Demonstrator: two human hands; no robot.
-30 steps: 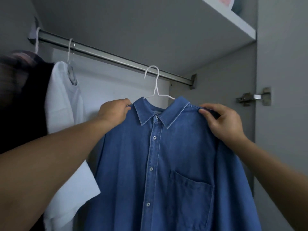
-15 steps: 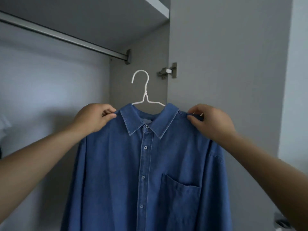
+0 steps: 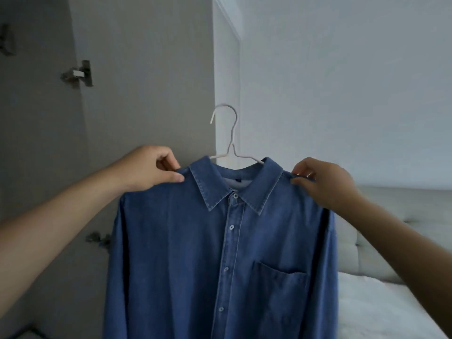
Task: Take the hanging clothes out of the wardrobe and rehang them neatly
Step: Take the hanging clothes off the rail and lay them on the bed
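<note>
Denim shirt point(image 3: 195, 253), soft and floppy on its white hanger point(image 3: 228, 143), hangs mid-air beside the wardrobe door point(image 3: 146, 69), left hand point(image 3: 146, 167) at ten o'clock and right hand point(image 3: 325, 182) at two pinching its shoulders, probably the best hold.

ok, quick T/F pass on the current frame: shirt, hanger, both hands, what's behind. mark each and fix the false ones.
1. Both hands pinch the denim shirt at its shoulders. True: the left hand holds one shoulder and the right hand the other.
2. The white hanger hooks over a wardrobe rail. False: its hook is free in the air and no rail is in view.
3. The shirt is buttoned down the front. True.
4. The chest pocket has a pen in it. False: nothing shows in it.
5. A bed lies to the right behind the shirt. True.
6. The wardrobe door is white. False: it is grey, with a metal hinge on it.
</note>
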